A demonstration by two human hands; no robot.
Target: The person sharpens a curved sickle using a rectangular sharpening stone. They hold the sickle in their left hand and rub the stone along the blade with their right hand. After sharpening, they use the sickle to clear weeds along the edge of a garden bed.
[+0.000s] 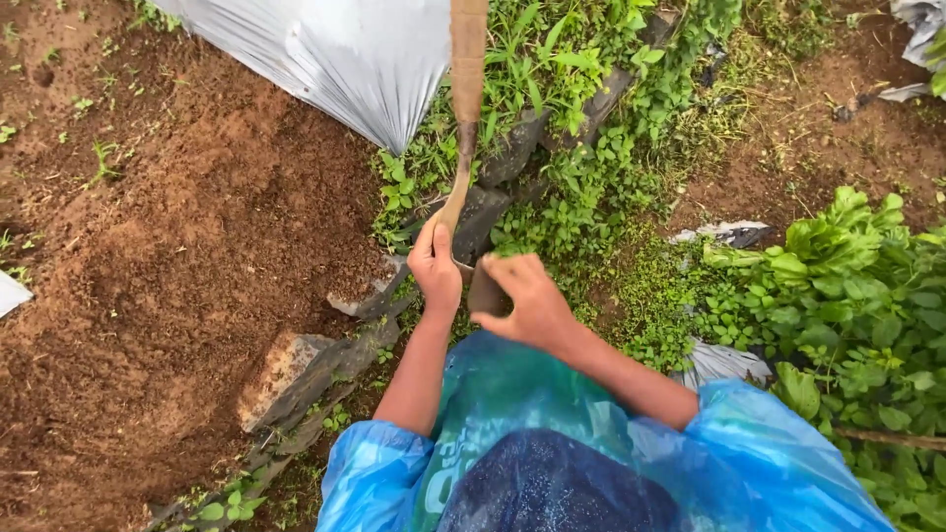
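a: right, what's wrapped or sheeted out here?

b: one big silver-grey plastic sheet (335, 59) at top centre-left, pulled to a point over the weeds. a torn grey scrap of plastic (724, 233) lies right of centre, another piece (719, 363) just beside the right forearm. blue rain poncho (749, 463) with a green front panel fills the bottom edge; its markings are too creased to tell.

a: hands?

b: left hand (436, 268) closed round the long wooden handle (467, 69), low on the shaft. right hand (527, 300) cupped on the dark blade (485, 294) at its foot, fingers curled over it. hands near each other, not touching.

a: where's the tool?

b: upright, centre frame, blade down among the weeds beside the bare brown soil (168, 246).

a: anything crowding it?

b: dark stones (493, 212) edging the bed, creeping weeds (581, 187), leafy green plants (847, 286) to the right.
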